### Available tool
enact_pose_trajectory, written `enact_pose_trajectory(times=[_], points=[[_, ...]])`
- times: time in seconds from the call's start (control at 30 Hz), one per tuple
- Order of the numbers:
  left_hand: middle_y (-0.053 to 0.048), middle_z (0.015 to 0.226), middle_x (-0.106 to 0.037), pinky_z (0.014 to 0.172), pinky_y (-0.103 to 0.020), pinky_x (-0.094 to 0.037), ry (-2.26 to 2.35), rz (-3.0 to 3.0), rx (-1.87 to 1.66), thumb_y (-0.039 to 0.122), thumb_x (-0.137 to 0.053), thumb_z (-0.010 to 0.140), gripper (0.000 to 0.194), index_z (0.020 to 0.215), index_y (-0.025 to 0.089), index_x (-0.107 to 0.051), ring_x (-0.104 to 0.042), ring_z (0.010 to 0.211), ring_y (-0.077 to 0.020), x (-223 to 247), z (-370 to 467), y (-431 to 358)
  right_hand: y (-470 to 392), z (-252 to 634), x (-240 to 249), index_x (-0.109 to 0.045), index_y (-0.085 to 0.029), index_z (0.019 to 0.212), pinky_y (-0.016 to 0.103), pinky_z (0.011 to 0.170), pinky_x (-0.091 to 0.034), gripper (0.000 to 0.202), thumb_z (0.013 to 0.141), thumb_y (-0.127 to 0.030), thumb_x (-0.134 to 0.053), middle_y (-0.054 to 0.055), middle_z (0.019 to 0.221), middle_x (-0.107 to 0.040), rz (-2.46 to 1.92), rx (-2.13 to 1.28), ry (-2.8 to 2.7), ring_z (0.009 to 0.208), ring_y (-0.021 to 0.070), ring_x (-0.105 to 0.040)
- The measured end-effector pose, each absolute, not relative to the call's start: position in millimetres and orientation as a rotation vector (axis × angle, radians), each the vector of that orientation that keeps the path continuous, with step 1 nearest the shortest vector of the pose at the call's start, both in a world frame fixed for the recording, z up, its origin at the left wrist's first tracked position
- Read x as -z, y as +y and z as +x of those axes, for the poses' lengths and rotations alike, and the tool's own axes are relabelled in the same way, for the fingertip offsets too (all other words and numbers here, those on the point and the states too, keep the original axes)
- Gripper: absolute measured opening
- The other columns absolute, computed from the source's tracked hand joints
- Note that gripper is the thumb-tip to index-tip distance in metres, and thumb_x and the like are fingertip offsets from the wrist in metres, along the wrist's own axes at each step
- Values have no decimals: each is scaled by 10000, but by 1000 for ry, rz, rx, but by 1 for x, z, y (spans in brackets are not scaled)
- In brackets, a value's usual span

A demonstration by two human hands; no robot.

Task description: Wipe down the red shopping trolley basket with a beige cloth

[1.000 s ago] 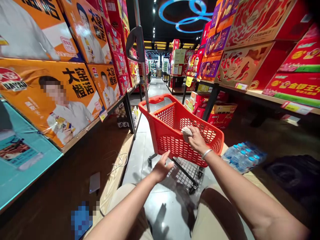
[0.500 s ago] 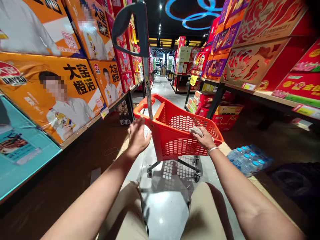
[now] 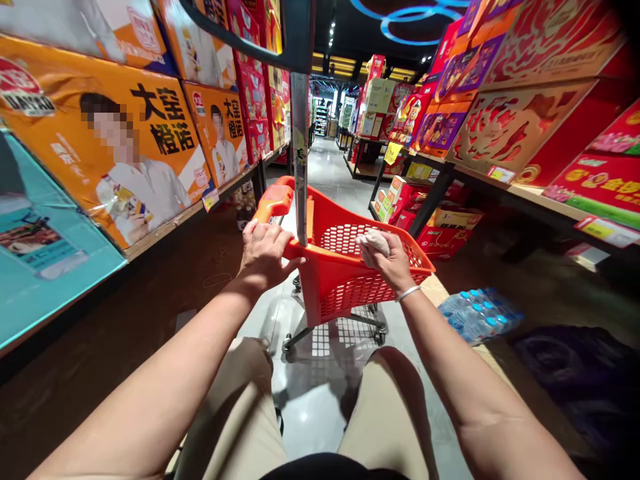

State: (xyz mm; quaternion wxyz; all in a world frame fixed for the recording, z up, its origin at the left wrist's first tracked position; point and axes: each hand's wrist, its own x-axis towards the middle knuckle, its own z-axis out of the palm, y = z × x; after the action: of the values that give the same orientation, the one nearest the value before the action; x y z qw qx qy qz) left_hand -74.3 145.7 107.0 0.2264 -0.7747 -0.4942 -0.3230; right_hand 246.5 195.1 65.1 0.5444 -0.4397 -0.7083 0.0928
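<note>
An orange-red shopping cart (image 3: 345, 277) on small wheels stands in front of my knees. My left hand (image 3: 265, 253) rests on its near left rim, at the base of the orange handle piece (image 3: 275, 202), with fingers over the edge and the thumb apart. A light, crumpled cloth (image 3: 374, 241) is gripped in my right hand (image 3: 391, 260), which is over the near side of the basket. From the cart rises a worn metal pole (image 3: 300, 153) with a dark grip (image 3: 299, 40) at the top.
Orange boxes (image 3: 170, 173) and a teal box (image 3: 50, 233) line the left shelf. Red and gold gift boxes (image 3: 520, 127) fill the right shelf. Wrapped water bottles (image 3: 480, 315) lie low at the right. A tiled aisle (image 3: 327, 160) runs ahead.
My left hand has come down onto the cart's rim. My right hand, with the cloth, has shifted left and slightly up. The cart has turned a little, and its pole appears nearer.
</note>
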Motion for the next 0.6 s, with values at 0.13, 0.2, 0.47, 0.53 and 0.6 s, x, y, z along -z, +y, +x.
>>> enact_pose_trajectory(times=[0.13, 0.2, 0.47, 0.53, 0.6], points=[[-118, 1025, -661, 1154, -583, -225, -1351, -2040, 956, 513, -616, 827, 387, 1028, 188, -682, -556, 1081, -340, -102, -66, 127, 159, 174, -88, -539, -317, 1378, 480, 1175, -386, 491, 899, -277, -641, 84, 1367, -508, -789, -55, -1859, 1322, 268, -485], [-112, 1019, -662, 1155, -573, -224, -1378, -2010, 975, 475, -579, 860, 337, 1015, 194, -683, -555, 1082, -331, -102, -62, 118, 143, 149, -88, -528, -307, 1391, 491, 1169, -390, 525, 887, -333, -674, 90, 1387, -485, -798, -22, -1996, 1336, 291, -464], [-91, 1047, -669, 1178, -576, -175, -1409, -2033, 968, 387, -442, 965, 315, 1064, 204, -678, -540, 1130, -307, -100, -64, 92, 134, 148, -68, -633, -283, 1209, 444, 1093, -441, 255, 972, -319, -547, 71, 1240, -603, -764, -125, -1967, 1231, 241, -552], [-91, 1062, -672, 1186, -583, -158, -1422, -2050, 995, 395, -455, 962, 315, 1085, 206, -676, -541, 1139, -308, -99, -65, 90, 137, 171, -58, -650, -284, 1203, 465, 1087, -443, 285, 921, -297, -611, 76, 1259, -604, -773, -121, -1971, 1233, 253, -555], [-96, 1077, -672, 1192, -586, -145, -1434, -2062, 1023, 404, -474, 951, 317, 1094, 207, -676, -538, 1152, -313, -99, -65, 90, 140, 203, -44, -673, -287, 1172, 503, 1084, -434, 300, 873, -277, -650, 75, 1246, -620, -859, -103, -1930, 1213, 264, -567]])
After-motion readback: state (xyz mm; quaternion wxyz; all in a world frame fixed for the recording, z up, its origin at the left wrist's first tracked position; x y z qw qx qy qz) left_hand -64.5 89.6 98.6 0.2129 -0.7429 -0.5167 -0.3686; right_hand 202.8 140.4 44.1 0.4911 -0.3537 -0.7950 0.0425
